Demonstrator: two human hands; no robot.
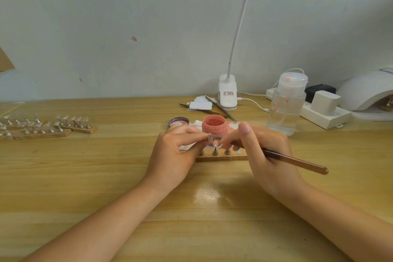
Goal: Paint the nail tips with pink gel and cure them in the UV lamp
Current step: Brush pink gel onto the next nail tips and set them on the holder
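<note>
My left hand pinches a small nail tip on its metal stand, lifted just above a wooden holder. My right hand grips a brown-handled brush, whose tip touches that nail tip. Another pale pink nail tip stands on a peg in the holder between my hands. Just behind them sits an open jar of pink gel, its lid lying to its left. The white UV lamp stands at the far right edge.
Rows of nail tips on wooden holders lie at the left. A clear pump bottle, a white power strip with plugs, a clip desk lamp, tweezers and white pads line the back of the wooden table.
</note>
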